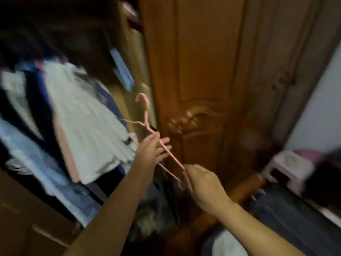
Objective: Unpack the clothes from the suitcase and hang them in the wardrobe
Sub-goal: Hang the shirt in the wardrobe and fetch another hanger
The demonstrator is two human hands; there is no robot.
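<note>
Head view, step in hand: we hold an empty pink hanger (147, 124) between both hands in front of the open wardrobe (193, 61); no garment is on it, so we judge we are fetching or readying a hanger for the next piece of clothing.
Head view, left hand: our left hand (153, 150) pinches the hanger's upper arm just below the hook, thumb on top, the other fingers spread loosely behind the wire.
Head view, right hand: our right hand (201, 183) grips the lower end of the same hanger, fingers curled round its tip.
Head view, hanger: it is tilted, hook uppermost and pointing towards the wardrobe opening, well clear of any rail; we cannot see a rail at all.
Head view, hung clothes: pale green, white, pink and dark blue garments (83, 126) already hang in the left part of the wardrobe, blurred by camera motion.
Head view, suitcase: we cannot make out the suitcase; dark and pale fabric (227, 244) lies low at the right, too blurred to name.
Head view, carved door: the wardrobe's carved wooden door stands just behind the hanger.
Head view, next move: we judge the hanger must go down to a garment, its arms threaded through the neck or shoulders, one hand steadying the hook.
</note>
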